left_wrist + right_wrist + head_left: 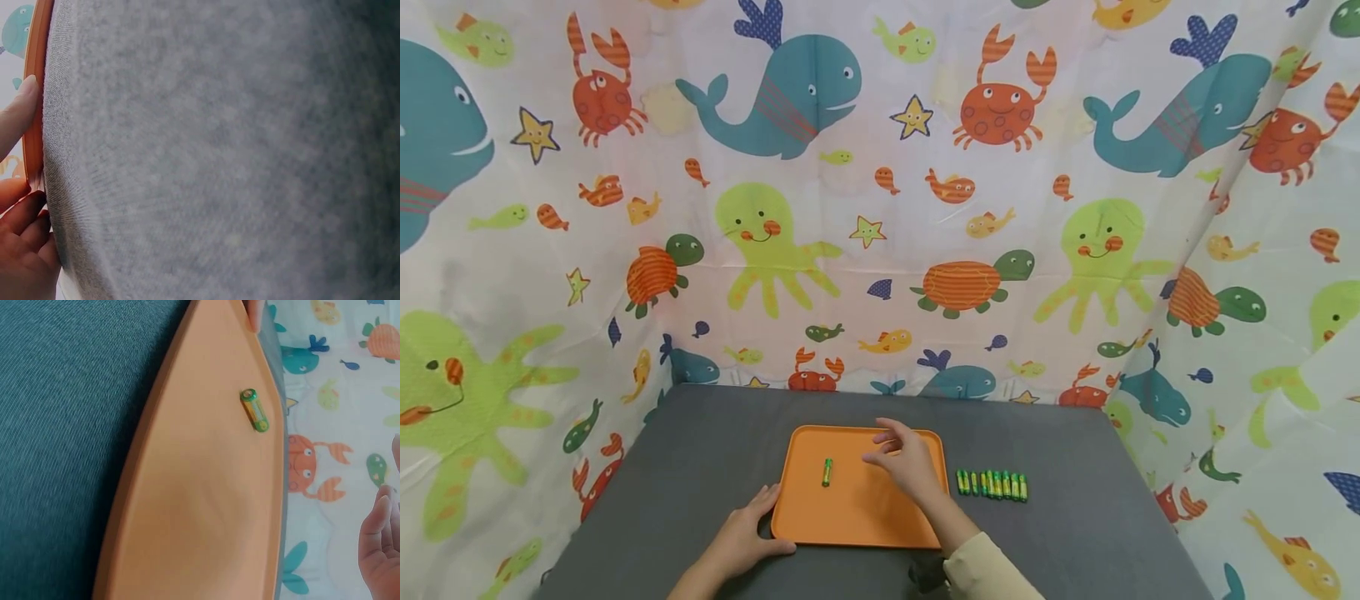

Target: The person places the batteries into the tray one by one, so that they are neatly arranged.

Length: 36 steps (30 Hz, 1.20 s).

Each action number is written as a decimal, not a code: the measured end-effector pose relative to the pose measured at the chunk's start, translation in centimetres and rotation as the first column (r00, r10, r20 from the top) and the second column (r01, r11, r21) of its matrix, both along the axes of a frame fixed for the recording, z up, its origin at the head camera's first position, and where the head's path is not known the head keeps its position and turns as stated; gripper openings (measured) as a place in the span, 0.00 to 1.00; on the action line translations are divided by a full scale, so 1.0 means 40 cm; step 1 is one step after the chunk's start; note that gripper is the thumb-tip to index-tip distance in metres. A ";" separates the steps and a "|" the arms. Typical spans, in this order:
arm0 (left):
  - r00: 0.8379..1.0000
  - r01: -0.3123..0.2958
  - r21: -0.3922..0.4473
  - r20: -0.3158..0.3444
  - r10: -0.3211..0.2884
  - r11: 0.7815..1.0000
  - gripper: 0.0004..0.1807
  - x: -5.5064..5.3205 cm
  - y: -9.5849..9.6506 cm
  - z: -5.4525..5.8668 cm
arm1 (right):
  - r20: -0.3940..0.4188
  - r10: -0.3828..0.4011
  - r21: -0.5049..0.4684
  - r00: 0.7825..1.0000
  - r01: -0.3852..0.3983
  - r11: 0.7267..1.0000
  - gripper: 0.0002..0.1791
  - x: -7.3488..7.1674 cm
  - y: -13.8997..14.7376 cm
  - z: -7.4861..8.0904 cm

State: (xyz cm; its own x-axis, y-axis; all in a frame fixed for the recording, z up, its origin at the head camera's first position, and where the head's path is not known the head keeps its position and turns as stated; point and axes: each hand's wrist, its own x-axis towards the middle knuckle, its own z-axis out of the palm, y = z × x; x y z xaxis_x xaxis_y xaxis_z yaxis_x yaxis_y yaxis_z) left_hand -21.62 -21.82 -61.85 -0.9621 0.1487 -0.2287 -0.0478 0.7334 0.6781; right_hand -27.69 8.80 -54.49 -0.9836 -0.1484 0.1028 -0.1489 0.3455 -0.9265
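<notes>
An orange tray (pixel 865 525) rests on the dark table, and a green-and-yellow battery (pixel 827 472) lies on its left part. The right wrist view shows that battery (pixel 255 411) near the tray's far rim. My left hand (pixel 741 533) holds the tray's near left corner, with the thumb at the front edge and fingers along the left side. In the left wrist view the thumb (pixel 24 103) touches the rim. Over the tray's right part hovers my right hand (pixel 906 467), empty, its thumb and fingers curved and apart.
Several more green batteries (pixel 992 485) form a row on the table (pixel 1060 533) just right of the tray. Behind and at both sides hangs a white curtain (pixel 827 283) printed with sea animals. A dark object (pixel 927 573) shows by the right sleeve.
</notes>
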 end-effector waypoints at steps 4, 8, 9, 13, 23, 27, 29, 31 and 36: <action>1.000 0.003 -0.004 -0.005 -0.003 1.000 0.65 -0.002 0.002 -0.001 | -0.012 -0.013 -0.017 1.000 0.013 1.000 0.33 0.010 0.028 0.013; 1.000 0.000 -0.009 0.003 0.000 1.000 0.64 -0.005 0.000 -0.001 | -0.019 -0.026 -0.016 0.999 0.026 1.000 0.33 0.016 0.059 0.027; 1.000 -0.001 -0.009 0.005 0.001 1.000 0.65 -0.006 -0.001 0.000 | -0.023 -0.029 -0.010 0.999 0.029 1.000 0.33 0.016 0.066 0.029; 1.000 0.007 -0.011 0.005 -0.007 1.000 0.65 -0.014 0.001 0.004 | -0.020 -0.061 0.014 0.998 0.061 0.998 0.32 0.012 0.100 0.029; 1.000 0.023 0.010 -0.001 -0.023 1.000 0.64 -0.003 -0.005 -0.004 | 0.023 -0.120 0.070 0.992 0.119 0.990 0.32 0.018 0.175 0.009; 1.000 0.024 0.019 -0.001 -0.024 1.000 0.64 -0.004 -0.002 0.000 | 0.020 -0.170 0.085 0.985 0.168 0.982 0.36 0.023 0.223 0.004; 1.000 0.027 0.019 0.000 -0.027 0.999 0.64 -0.003 0.000 0.003 | 0.015 -0.197 0.105 0.980 0.194 0.975 0.38 0.023 0.249 0.002; 1.000 0.028 0.026 0.006 -0.028 0.999 0.64 -0.002 0.001 0.007 | 0.014 -0.215 0.125 0.976 0.212 0.969 0.40 0.021 0.276 -0.002; 1.000 0.019 0.013 0.020 -0.020 1.000 0.64 -0.001 -0.004 0.012 | 0.059 -0.229 0.156 0.972 0.218 0.964 0.42 0.022 0.340 -0.008</action>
